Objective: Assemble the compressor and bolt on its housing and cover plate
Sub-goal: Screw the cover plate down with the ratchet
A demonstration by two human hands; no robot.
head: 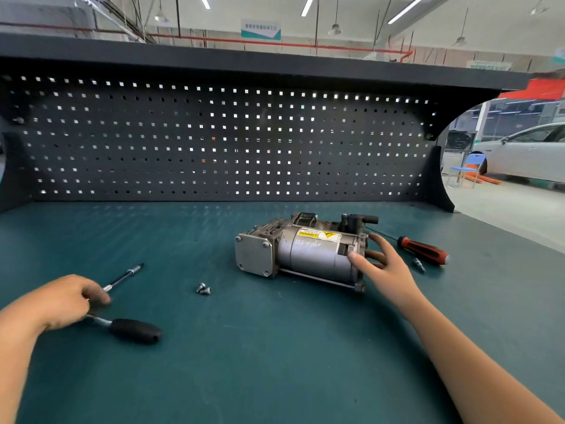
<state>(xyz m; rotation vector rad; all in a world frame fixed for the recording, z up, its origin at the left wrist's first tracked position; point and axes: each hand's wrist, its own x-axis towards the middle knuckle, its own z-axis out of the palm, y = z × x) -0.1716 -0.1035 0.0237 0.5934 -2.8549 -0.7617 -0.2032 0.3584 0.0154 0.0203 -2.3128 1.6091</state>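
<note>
Two steel bolts, left hand gripping ratchet (black handle), cylindrical compressor

Teal workbench, black pegboard, ceiling striplights

Right hand on compressor

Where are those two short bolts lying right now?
In the head view, the two short bolts lie together on the green bench mat, left of the compressor and right of the left hand, which grips the ratchet.
</note>
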